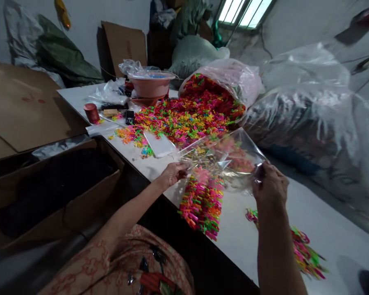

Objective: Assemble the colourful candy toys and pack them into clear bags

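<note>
A clear plastic bag (233,151) is stretched out above the table between my two hands. My left hand (175,174) pinches its near left end, fingers closed. At the other end, my right hand (270,184) grips the bag's right edge. Beneath the bag lies a bundle of small bright plastic pieces (201,205), lined up in rows of pink, orange, yellow and green. Through the film part of the big loose heap (184,119) of the same coloured pieces shows. Another small bunch (307,254) lies to the right, partly hidden behind my right forearm.
A large sack (233,78) spills pieces onto the white table (233,229). A white rectangular object (160,144), a black phone (129,117), a red cylinder (91,112) and a pink basin (150,86) stand left. Bulky clear bags (320,123) line the right; an open carton (80,196) stands left.
</note>
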`<action>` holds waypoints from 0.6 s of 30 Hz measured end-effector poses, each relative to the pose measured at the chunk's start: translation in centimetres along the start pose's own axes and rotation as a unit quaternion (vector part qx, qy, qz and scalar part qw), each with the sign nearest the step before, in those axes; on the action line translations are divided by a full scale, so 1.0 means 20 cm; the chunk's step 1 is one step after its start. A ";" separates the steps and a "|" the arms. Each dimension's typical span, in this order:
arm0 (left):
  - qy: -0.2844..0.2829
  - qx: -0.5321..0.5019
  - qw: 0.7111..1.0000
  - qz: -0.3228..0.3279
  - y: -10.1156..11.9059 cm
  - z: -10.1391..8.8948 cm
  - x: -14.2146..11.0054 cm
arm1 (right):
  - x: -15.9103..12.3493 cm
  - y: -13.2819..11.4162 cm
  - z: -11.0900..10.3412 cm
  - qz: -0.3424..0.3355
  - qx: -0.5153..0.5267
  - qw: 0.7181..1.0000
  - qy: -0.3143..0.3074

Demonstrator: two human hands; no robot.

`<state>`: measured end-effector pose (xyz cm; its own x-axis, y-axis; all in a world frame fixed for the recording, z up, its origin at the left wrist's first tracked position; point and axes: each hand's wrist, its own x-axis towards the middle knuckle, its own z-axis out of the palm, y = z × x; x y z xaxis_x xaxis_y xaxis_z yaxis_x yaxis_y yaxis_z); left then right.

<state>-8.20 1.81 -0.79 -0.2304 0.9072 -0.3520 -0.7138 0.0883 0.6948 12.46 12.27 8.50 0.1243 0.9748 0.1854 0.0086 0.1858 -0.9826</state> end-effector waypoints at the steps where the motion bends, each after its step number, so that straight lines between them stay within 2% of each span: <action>1: 0.003 0.006 1.000 0.011 0.00 0.02 0.00 | 0.02 0.02 -0.02 -0.023 -0.011 1.000 0.011; 5: 0.007 0.085 0.990 0.109 0.01 0.08 -0.05 | 0.10 0.10 -0.09 -0.147 -0.143 0.977 0.052; 8: -0.036 0.146 0.977 0.148 0.03 0.13 -0.10 | 0.14 0.17 -0.16 -0.127 -0.148 0.978 0.070; 12: -0.092 0.160 0.973 0.140 0.04 0.18 -0.14 | 0.13 0.25 -0.27 -0.106 -0.077 0.987 0.088; 15: -0.104 0.175 0.970 0.136 0.04 0.20 -0.15 | 0.12 0.28 -0.35 -0.105 -0.069 0.987 0.099; 18: -0.093 0.194 0.959 0.186 0.03 0.22 -0.15 | 0.14 0.30 -0.39 -0.105 -0.093 0.985 0.096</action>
<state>-4.98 0.90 3.51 -0.2726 0.9604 0.0582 -0.2969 -0.1416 0.9444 20.60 15.12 2.97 0.2852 0.8727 0.3963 0.2341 0.3376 -0.9117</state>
